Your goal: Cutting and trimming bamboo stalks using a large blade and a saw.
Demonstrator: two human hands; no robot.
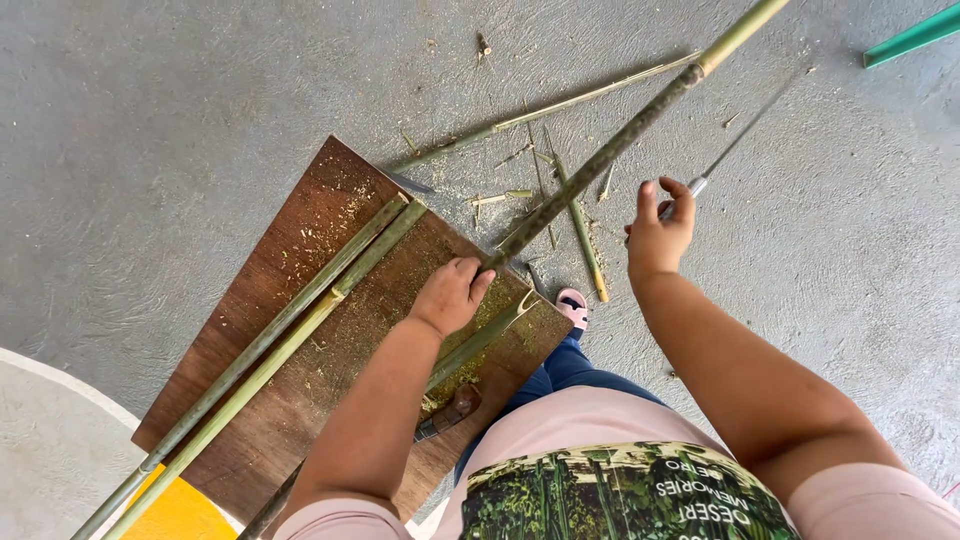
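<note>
My left hand (452, 294) grips the lower end of a long green bamboo pole (620, 140) that slants up to the top right, its end resting over a brown wooden board (300, 250). My right hand (660, 232) is raised to the right of the pole and holds the handle of a long thin blade (745, 128), seen as a blur. Two split bamboo strips (290, 325) lie side by side along the board. Another split piece (480, 340) lies under my left forearm.
Bamboo slivers and chips (540, 190) litter the grey concrete floor beyond the board. A thin bamboo strip (545, 110) lies on the floor. A tool with a brown handle (455, 408) rests at the board's near edge. A green bar (915, 35) is at the top right.
</note>
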